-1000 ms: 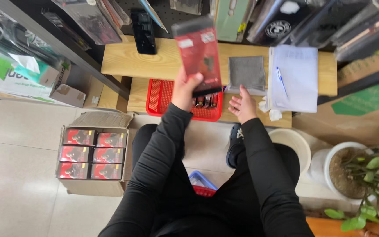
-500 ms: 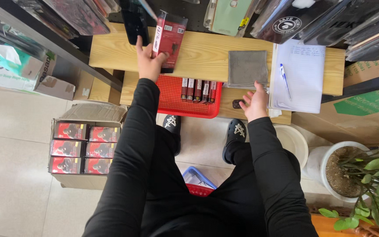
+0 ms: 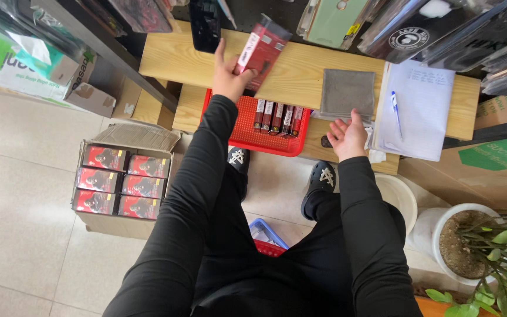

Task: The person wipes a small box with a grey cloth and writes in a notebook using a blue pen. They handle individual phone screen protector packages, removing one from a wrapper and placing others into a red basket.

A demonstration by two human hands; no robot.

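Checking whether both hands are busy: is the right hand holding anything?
No. The right hand lies open and empty on the wooden bench; only the left hand holds a red package.

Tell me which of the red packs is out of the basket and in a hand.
The red pack held up in the left hand over the wooden shelf. The other red packs stand in a row in the red basket, untouched.

Head view, steeply downward, near

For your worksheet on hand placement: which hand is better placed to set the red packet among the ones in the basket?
Probably the left hand: it grips the red packet just above the red basket. The right hand is empty, farther off.
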